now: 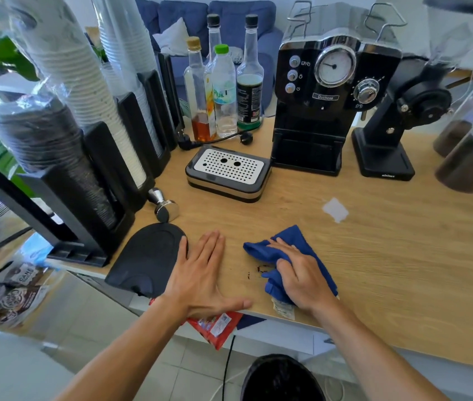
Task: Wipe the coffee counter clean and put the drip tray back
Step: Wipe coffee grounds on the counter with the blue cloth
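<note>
A blue cloth (289, 244) lies bunched on the wooden counter (388, 256) near its front edge, and my right hand (302, 276) presses down on it with fingers curled into the fabric. Dark coffee specks (258, 269) sit just left of the cloth. My left hand (200, 273) rests flat on the counter, fingers spread, beside a black tamping mat (145, 256). The drip tray (228, 172), black with a perforated silver grate, stands on the counter left of the black espresso machine (325, 96), whose base slot is bare.
A steel tamper (166, 205) lies above the mat. Cup and lid dispensers (84, 140) line the left side. Several bottles (223, 91) stand behind the tray with a plug and cord. A grinder (388, 134) and coffee jars (469, 157) are at right. A white paper scrap (335, 209) lies mid-counter.
</note>
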Available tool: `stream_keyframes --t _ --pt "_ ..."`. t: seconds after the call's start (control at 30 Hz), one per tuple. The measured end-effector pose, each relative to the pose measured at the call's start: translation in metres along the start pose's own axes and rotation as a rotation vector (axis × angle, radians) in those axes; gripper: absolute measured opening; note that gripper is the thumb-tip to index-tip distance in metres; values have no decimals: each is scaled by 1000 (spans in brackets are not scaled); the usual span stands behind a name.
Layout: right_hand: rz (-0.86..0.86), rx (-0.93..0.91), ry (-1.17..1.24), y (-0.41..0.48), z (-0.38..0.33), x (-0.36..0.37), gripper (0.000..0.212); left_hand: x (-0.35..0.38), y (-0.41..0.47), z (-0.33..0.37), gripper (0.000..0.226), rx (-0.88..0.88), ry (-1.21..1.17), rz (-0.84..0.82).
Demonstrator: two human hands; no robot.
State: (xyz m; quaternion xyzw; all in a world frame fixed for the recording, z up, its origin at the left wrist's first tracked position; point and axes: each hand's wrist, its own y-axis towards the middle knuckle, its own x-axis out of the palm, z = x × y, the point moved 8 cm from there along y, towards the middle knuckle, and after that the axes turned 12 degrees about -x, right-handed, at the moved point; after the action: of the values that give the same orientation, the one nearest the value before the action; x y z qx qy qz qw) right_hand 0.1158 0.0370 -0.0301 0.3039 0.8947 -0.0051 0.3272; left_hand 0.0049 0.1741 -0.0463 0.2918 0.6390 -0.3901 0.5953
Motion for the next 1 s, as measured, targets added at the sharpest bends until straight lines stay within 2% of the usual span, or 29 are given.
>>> stream_keyframes --t 0.1,0.17,0.2,0.27,0.37,0.5,0.67,0.73,0.83,0.93,1.0 --pt "166 138 104 0 8 -11 60 -3 0 -2 136 2 17 -16" --pt "155 187 98 10 7 -6 62 -4 0 -3 135 3 1 -24" --pt "127 198 75 17 5 -2 56 -4 0 -3 135 0 -11 -27" --pt "58 148 3 33 -1 8 49 -3 0 -4 135 -8 -22 -33" --pt "-66 9 -63 51 -9 28 62 -2 1 -6 137 -19 -28 -39" --pt "-206 -116 -99 52 -13 36 61 -3 3 -11 140 -28 -24 -44" --pt "-211 -121 21 26 -13 21 55 -1 1 -13 140 -34 -17 -33" --pt "-127 -50 131 16 -10 8 50 0 1 -15 140 -33 -15 -24" --pt "191 147 370 -1 6 -22 38 1 1 -15 141 -29 -22 -31" --pt "466 238 405 -23 19 -45 39 1 2 -12 141 -25 -22 -34" --pt "530 251 331 -30 20 -44 34 1 2 -11 141 -20 -24 -32"
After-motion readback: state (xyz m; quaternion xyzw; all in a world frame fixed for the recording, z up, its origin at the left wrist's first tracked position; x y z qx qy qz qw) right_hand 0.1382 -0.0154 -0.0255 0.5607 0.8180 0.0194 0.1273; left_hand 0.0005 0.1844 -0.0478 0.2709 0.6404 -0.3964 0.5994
